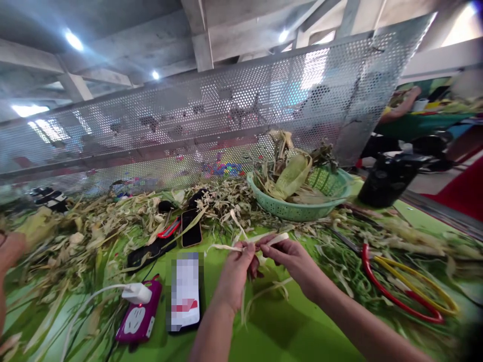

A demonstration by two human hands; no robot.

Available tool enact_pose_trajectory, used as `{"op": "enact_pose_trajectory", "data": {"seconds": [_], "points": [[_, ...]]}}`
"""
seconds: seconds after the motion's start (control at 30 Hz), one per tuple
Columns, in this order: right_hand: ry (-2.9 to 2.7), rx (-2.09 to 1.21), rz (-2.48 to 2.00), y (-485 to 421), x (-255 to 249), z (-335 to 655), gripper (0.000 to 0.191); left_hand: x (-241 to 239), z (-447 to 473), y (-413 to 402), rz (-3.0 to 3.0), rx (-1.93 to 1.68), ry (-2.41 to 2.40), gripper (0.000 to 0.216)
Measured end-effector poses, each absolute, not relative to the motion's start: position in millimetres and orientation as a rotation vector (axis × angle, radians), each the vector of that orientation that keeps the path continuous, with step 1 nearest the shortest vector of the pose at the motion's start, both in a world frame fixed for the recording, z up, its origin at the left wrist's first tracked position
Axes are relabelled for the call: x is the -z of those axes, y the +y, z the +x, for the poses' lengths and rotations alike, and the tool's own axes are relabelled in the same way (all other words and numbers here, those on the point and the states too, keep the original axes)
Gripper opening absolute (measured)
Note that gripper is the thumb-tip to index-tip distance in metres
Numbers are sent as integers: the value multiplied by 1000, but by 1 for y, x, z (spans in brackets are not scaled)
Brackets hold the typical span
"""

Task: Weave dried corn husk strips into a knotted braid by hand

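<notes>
My left hand (237, 269) and my right hand (292, 259) meet over the green table (287, 332), both pinched on a pale corn husk strip (247, 245). The strip runs between the fingers, with thin ends hanging down below the hands. A phone (184, 293) lies face up just left of my left forearm. A purple power strip (139, 314) with a white charger plugged in sits beside the phone.
Dried husks (94, 226) are heaped across the table. A teal basket (302, 198) full of husks stands behind. A second phone (191, 227), red and yellow hoops (405, 291), a black container (388, 181) and a perforated metal screen (211, 120) are around. Another person's hand (9, 249) is at far left.
</notes>
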State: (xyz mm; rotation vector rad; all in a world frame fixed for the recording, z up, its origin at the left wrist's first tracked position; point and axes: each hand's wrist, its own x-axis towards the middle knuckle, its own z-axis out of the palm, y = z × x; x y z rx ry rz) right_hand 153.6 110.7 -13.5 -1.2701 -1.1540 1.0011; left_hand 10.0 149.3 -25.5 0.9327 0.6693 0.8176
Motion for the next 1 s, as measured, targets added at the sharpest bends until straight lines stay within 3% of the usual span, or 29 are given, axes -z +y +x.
{"op": "enact_pose_trajectory", "data": {"seconds": [0.6,0.7,0.83,1.0], "points": [[-868,-834,-1368,118,28,171,41,27,10,150,837,-938,760,34],[-914,-971,-1373,113,22,173,44,27,8,152,986,-945,727,32],[-1003,-1391,-1220,106,10,173,58,24,6,153,1325,-923,798,34],[-1042,-1201,-1225,109,9,173,36,19,6,149,1532,-867,820,34]]}}
